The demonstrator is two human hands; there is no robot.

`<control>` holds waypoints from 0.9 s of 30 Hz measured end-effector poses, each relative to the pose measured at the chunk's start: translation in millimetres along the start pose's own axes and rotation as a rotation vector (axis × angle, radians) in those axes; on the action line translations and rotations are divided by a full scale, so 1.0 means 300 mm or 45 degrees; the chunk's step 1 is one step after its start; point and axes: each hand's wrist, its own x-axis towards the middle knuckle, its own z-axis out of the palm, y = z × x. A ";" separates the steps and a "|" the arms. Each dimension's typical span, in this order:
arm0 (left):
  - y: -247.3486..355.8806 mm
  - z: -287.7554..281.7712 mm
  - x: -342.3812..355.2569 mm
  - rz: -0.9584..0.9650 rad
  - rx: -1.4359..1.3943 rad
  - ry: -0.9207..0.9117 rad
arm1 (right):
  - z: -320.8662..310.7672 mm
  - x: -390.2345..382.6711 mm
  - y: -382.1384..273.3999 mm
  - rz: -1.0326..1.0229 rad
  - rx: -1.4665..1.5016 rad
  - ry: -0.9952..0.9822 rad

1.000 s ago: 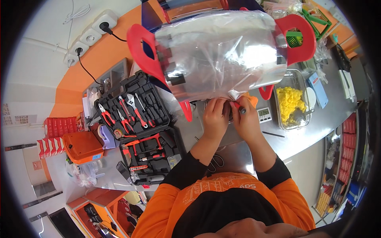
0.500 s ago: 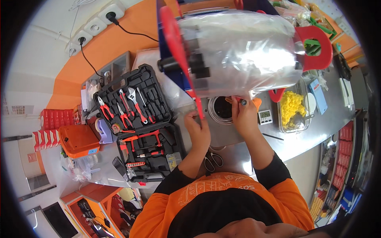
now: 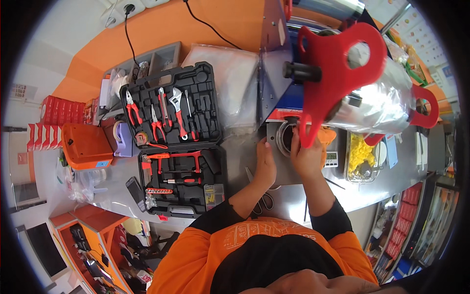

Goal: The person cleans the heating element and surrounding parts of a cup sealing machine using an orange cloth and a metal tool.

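My left hand (image 3: 265,164) is upright beside a round coil (image 3: 281,142) with a pale rim and dark middle. Its fingers are stretched out and nothing shows in them. My right hand (image 3: 306,159) reaches to the other side of the coil. A red bracket (image 3: 338,81) of the film roll (image 3: 379,100) covers part of its fingers, so what they hold, if anything, is hidden. Just right of that hand lies something orange (image 3: 327,137). Scissors (image 3: 265,202) with dark handles lie under my left forearm.
An open black tool case (image 3: 171,117) with red-handled tools fills the left side. Clear plastic bags (image 3: 237,88) lie behind it. A small white timer (image 3: 331,159) and a wire basket (image 3: 360,175) of yellow shreds are on the right. A phone (image 3: 135,193) lies at front left.
The whole view has shifted, and the film roll now appears farther right. My left hand has moved from the red bracket's lower tip to beside the coil, its fingers straighter.
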 end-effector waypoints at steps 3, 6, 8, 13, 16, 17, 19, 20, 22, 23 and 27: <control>0.019 -0.002 -0.004 -0.019 -0.004 -0.015 | 0.005 0.002 -0.006 -0.051 0.006 -0.019; 0.036 0.010 -0.011 -0.074 -0.062 0.083 | -0.043 0.040 -0.040 -0.035 0.074 -0.130; 0.013 0.018 -0.009 -0.068 -0.029 0.091 | -0.072 0.053 -0.046 -0.016 0.140 -0.228; -0.001 0.028 -0.006 -0.081 -0.045 0.092 | -0.113 0.075 -0.025 -0.061 0.243 -0.345; -0.027 0.014 0.017 -0.029 -0.146 0.057 | -0.127 0.092 -0.014 -0.086 0.296 -0.452; -0.073 0.009 0.032 0.003 -0.195 0.031 | -0.134 0.108 -0.016 -0.063 0.311 -0.496; -0.098 0.008 0.039 0.063 -0.307 0.005 | -0.148 0.117 -0.009 -0.034 0.315 -0.571; -0.051 0.005 0.038 0.095 -0.368 0.010 | -0.150 0.115 0.002 -0.019 0.327 -0.602; -0.001 -0.009 0.022 0.141 -0.315 0.060 | -0.145 0.117 0.030 -0.042 0.345 -0.665; 0.006 -0.023 0.012 0.160 -0.200 0.112 | -0.139 0.115 0.039 -0.063 0.360 -0.700; 0.093 -0.064 -0.019 0.352 0.387 0.095 | -0.134 0.106 0.067 -0.203 0.345 -0.624</control>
